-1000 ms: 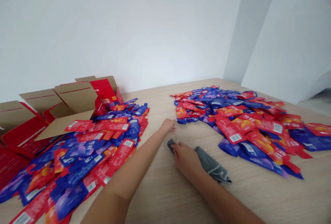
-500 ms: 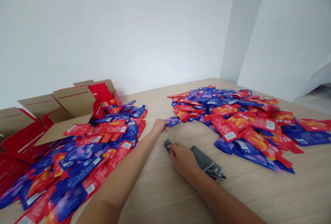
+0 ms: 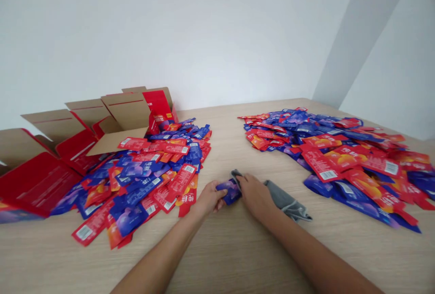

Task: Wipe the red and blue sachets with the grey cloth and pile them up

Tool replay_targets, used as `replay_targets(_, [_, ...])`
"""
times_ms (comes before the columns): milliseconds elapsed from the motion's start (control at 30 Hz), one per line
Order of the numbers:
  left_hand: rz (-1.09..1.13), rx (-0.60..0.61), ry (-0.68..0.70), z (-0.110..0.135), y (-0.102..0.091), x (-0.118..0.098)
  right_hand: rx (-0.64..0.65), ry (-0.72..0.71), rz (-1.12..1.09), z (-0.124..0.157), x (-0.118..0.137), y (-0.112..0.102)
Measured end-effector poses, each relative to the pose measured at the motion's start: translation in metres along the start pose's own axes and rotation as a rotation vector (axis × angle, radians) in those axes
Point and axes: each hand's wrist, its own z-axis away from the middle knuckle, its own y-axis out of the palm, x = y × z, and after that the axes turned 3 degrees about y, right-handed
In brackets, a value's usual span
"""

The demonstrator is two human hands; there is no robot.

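Note:
A blue-purple pouch (image 3: 232,193) is pinched in my left hand (image 3: 211,198), near the middle of the table. My right hand (image 3: 254,196) grips a grey cloth (image 3: 285,200), whose front end sticks out past my fingertips and meets the right edge of the pouch. The rest of the cloth trails behind the hand on the right. Part of the pouch is covered by my left thumb and the cloth.
To the left lies a heap of red and blue pouches (image 3: 136,167), with open red cardboard boxes (image 3: 81,135) behind it. On the right a second, wider heap of pouches (image 3: 340,153) spreads over the wooden table (image 3: 224,135). A pale wall (image 3: 210,36) closes off the back.
My left hand has drawn the pouch away from the right heap, towards me. My right hand has brought the cloth up to the pouch. The view has turned left.

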Motion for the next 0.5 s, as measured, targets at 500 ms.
replay_targets(500, [-0.416,-0.315,0.464,0.016,0.0,-0.01,-0.128,0.187,-0.312,-0.013,-0.039,-0.006])
